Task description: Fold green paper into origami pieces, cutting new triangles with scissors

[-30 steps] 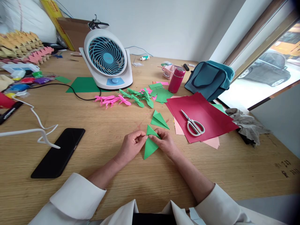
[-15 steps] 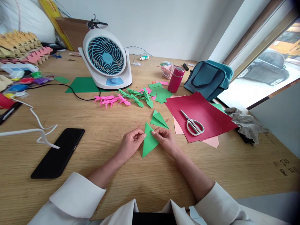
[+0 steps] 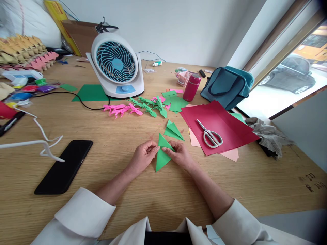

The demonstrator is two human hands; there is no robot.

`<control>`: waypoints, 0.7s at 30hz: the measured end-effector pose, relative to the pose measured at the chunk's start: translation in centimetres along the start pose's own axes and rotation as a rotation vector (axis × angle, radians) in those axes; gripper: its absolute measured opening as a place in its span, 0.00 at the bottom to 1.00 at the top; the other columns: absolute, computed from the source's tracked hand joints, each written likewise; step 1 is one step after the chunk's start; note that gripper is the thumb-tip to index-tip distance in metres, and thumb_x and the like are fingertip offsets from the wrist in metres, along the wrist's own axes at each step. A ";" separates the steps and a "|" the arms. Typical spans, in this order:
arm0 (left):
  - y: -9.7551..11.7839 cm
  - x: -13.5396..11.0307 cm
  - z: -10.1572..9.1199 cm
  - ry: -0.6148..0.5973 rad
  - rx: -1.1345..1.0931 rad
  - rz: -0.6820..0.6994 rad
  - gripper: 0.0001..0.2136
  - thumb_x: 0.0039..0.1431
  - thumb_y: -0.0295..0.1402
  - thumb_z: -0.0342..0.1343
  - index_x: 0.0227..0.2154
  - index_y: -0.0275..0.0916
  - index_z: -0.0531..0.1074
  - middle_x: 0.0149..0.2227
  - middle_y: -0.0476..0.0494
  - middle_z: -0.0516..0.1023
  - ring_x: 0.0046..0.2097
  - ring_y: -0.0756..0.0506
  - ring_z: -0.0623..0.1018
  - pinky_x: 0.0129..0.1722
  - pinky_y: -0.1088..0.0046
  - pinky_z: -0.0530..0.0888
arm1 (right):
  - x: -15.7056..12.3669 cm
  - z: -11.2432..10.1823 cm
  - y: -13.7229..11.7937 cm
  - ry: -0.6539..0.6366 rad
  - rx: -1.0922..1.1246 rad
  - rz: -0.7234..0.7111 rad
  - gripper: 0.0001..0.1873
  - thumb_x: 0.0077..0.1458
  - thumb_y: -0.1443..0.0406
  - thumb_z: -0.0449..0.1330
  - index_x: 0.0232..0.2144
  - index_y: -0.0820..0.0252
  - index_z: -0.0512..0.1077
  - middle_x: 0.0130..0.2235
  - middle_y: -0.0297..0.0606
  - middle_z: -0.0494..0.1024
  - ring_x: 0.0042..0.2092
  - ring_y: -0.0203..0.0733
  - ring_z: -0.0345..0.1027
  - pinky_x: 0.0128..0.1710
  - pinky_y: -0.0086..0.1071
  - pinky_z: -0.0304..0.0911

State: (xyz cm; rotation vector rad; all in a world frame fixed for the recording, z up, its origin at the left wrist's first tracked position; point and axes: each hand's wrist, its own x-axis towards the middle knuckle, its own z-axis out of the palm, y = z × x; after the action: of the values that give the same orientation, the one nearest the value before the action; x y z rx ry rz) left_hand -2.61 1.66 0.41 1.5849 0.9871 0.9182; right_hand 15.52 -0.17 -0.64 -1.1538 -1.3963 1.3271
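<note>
A green paper folded into a triangle (image 3: pixel 161 161) is held between my two hands above the table. My left hand (image 3: pixel 144 154) pinches its left edge between thumb and forefinger. On the other side, my right hand (image 3: pixel 179 154) grips the right part, its thumb lying across the paper's face and its fingers partly hidden behind. Just beyond lies a second folded green paper (image 3: pixel 174 130), flat on the wood. Further back are several folded green paper figures (image 3: pixel 149 106) and pink paper figures (image 3: pixel 120 109).
Scissors (image 3: pixel 212 136) rest on dark red paper sheets (image 3: pixel 230 122) to the right. A phone (image 3: pixel 63 166) lies at left beside a white cable (image 3: pixel 38 126). Behind stand a fan (image 3: pixel 117 64), a red bottle (image 3: pixel 192 87) and a teal bag (image 3: pixel 227 86).
My right thumb has slid left and slightly down across the green triangle. My left hand keeps its pinch in nearly the same place.
</note>
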 end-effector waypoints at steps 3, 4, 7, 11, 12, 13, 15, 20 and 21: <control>-0.1 0.0 0.0 0.000 0.009 -0.008 0.13 0.59 0.41 0.55 0.24 0.38 0.64 0.21 0.55 0.62 0.24 0.53 0.63 0.25 0.78 0.62 | 0.1 -0.3 0.6 -0.047 0.011 0.038 0.23 0.51 0.46 0.64 0.25 0.60 0.67 0.24 0.29 0.64 0.26 0.32 0.53 0.26 0.28 0.50; -0.1 0.0 0.1 0.003 0.013 -0.006 0.13 0.59 0.41 0.55 0.24 0.38 0.64 0.21 0.55 0.62 0.25 0.53 0.64 0.25 0.78 0.62 | 0.1 -0.3 0.7 -0.059 0.017 0.048 0.23 0.51 0.46 0.65 0.25 0.60 0.68 0.24 0.29 0.65 0.26 0.32 0.53 0.26 0.28 0.50; -0.2 0.0 0.0 0.006 0.014 -0.006 0.13 0.60 0.40 0.54 0.25 0.38 0.65 0.21 0.55 0.62 0.24 0.53 0.63 0.25 0.77 0.62 | 0.0 -0.5 0.8 -0.070 0.004 0.060 0.23 0.50 0.47 0.66 0.25 0.60 0.68 0.23 0.28 0.64 0.25 0.31 0.52 0.25 0.28 0.49; -0.3 0.1 0.0 0.000 0.011 -0.012 0.12 0.60 0.40 0.54 0.25 0.38 0.65 0.21 0.55 0.62 0.24 0.53 0.64 0.25 0.77 0.62 | 0.0 -0.4 0.5 -0.064 -0.013 0.033 0.24 0.51 0.47 0.65 0.23 0.60 0.66 0.23 0.28 0.63 0.25 0.31 0.51 0.25 0.27 0.49; -0.3 0.1 0.0 0.002 0.012 -0.014 0.12 0.60 0.40 0.54 0.25 0.38 0.65 0.21 0.55 0.62 0.24 0.53 0.64 0.25 0.77 0.63 | -0.1 -0.4 0.4 -0.068 -0.007 0.027 0.24 0.51 0.47 0.65 0.23 0.60 0.66 0.23 0.28 0.63 0.25 0.31 0.52 0.25 0.27 0.50; -0.3 0.1 0.0 0.005 0.012 -0.015 0.12 0.59 0.40 0.55 0.25 0.38 0.65 0.21 0.55 0.62 0.24 0.53 0.64 0.25 0.77 0.63 | -0.1 -0.4 0.3 -0.072 -0.002 0.023 0.23 0.51 0.47 0.65 0.23 0.60 0.67 0.23 0.28 0.63 0.25 0.31 0.53 0.26 0.27 0.51; -0.2 0.0 0.0 0.006 0.009 -0.018 0.12 0.60 0.40 0.54 0.25 0.39 0.65 0.21 0.55 0.63 0.24 0.53 0.64 0.25 0.77 0.63 | -0.1 -0.4 0.1 -0.084 -0.013 0.020 0.22 0.51 0.48 0.65 0.27 0.61 0.69 0.25 0.29 0.67 0.27 0.32 0.56 0.27 0.27 0.54; 0.0 -0.2 0.3 -0.011 0.003 -0.018 0.13 0.59 0.41 0.55 0.24 0.39 0.64 0.21 0.55 0.63 0.24 0.53 0.64 0.25 0.78 0.62 | -0.3 -0.3 -0.1 -0.153 -0.040 0.062 0.20 0.50 0.50 0.67 0.31 0.63 0.75 0.27 0.31 0.72 0.29 0.34 0.61 0.29 0.27 0.58; 0.0 -0.2 0.3 -0.012 0.001 -0.015 0.13 0.59 0.41 0.55 0.24 0.39 0.64 0.21 0.55 0.62 0.24 0.53 0.64 0.24 0.78 0.62 | -0.3 -0.3 -0.2 -0.155 -0.037 0.071 0.20 0.50 0.50 0.67 0.31 0.63 0.75 0.26 0.31 0.72 0.28 0.33 0.60 0.28 0.27 0.58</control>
State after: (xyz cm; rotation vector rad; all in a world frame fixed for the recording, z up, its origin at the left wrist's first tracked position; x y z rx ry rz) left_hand -2.39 1.38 0.34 1.5804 0.9903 0.8964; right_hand 15.84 -0.45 -0.46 -1.1541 -1.5084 1.4724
